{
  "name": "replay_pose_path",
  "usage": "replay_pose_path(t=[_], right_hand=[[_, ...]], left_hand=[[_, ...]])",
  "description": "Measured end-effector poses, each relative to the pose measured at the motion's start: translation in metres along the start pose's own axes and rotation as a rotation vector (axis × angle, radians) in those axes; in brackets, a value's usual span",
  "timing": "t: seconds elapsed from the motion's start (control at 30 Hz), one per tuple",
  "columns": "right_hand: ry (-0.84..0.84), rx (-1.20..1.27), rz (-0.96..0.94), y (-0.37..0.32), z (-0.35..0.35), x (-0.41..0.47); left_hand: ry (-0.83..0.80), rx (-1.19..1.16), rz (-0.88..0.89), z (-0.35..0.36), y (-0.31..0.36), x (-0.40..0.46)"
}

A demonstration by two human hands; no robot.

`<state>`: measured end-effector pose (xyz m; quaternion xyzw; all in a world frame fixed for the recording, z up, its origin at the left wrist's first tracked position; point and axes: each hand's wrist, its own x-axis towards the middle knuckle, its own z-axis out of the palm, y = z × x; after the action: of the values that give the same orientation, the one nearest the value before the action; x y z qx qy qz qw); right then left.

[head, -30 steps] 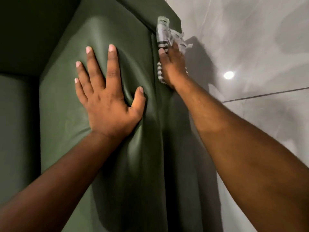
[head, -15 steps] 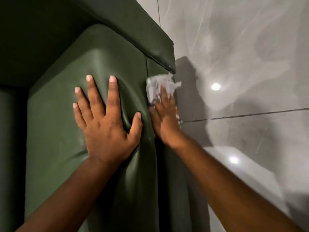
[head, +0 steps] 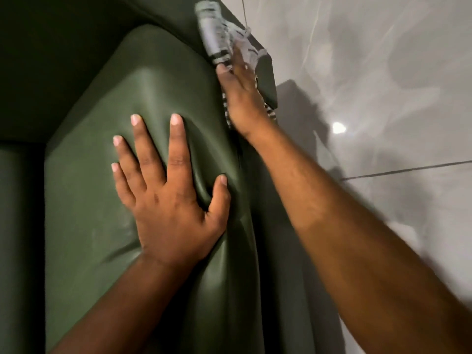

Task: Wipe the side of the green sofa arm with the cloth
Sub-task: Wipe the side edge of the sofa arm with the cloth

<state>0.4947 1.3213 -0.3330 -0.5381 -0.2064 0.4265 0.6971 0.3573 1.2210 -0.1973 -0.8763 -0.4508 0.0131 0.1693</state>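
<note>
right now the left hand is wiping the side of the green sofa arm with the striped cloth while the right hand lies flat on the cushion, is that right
Not quite: the hands are swapped. In the head view the right hand presses the striped cloth against the green sofa arm, while the left hand lies flat on the cushion.

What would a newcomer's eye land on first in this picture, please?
The left hand, spread flat at centre, presses a dent into the green sofa arm. Up at top centre, the right hand pushes a pale, dark-striped cloth against the arm's far side. The glossy grey tile floor fills the right of the frame.
</note>
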Motion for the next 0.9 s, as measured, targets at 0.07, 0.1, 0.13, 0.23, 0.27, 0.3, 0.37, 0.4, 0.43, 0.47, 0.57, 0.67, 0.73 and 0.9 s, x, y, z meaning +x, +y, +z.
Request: replay_pose_path(t=[0.07, 0.1, 0.13, 0.23, 0.27, 0.3, 0.37, 0.4, 0.43, 0.47, 0.57, 0.67, 0.73, 0.9], right_hand=[[0.012, -0.025, -0.050, 0.001, 0.000, 0.006], [0.016, -0.057, -0.019, 0.004, -0.007, 0.011], [0.043, -0.071, 0.080, 0.015, -0.017, 0.018], [0.059, 0.040, 0.414, 0.038, -0.031, 0.032], [0.058, 0.019, 0.437, 0.037, -0.027, 0.025], [0.068, -0.027, 0.407, 0.035, -0.023, 0.010], [0.105, -0.100, 0.306, 0.032, -0.021, -0.047], [0.097, -0.104, 0.260, 0.034, -0.022, -0.090], [0.067, -0.090, 0.205, 0.038, -0.019, -0.136], [0.039, -0.087, 0.172, 0.045, -0.017, -0.181], [-0.093, -0.200, 0.139, 0.048, -0.028, -0.283], [-0.134, -0.302, 0.157, 0.051, -0.031, -0.281], [-0.116, -0.338, 0.089, 0.050, -0.025, -0.235], [-0.082, -0.364, 0.126, 0.041, -0.016, -0.139]], left_hand=[[0.007, 0.013, 0.002, -0.002, -0.002, 0.002], [0.001, 0.016, 0.002, -0.003, -0.002, 0.002], [-0.014, 0.014, 0.002, -0.003, 0.000, 0.002], [-0.028, 0.018, -0.008, -0.004, 0.000, 0.001], [-0.031, 0.019, -0.010, -0.004, 0.000, 0.001], [-0.036, 0.023, -0.012, -0.004, 0.000, 0.001], [-0.059, 0.042, 0.001, -0.005, 0.003, 0.001], [-0.071, 0.044, 0.005, -0.006, 0.005, -0.001], [-0.071, 0.043, -0.003, -0.006, 0.002, 0.001], [-0.072, 0.041, -0.014, -0.007, 0.000, 0.002], [-0.067, 0.036, -0.014, -0.007, 0.002, 0.000], [-0.062, 0.042, -0.016, -0.007, 0.003, 0.000], [-0.051, 0.043, -0.020, -0.007, 0.003, 0.001], [-0.062, 0.026, -0.022, -0.005, 0.001, 0.002]])
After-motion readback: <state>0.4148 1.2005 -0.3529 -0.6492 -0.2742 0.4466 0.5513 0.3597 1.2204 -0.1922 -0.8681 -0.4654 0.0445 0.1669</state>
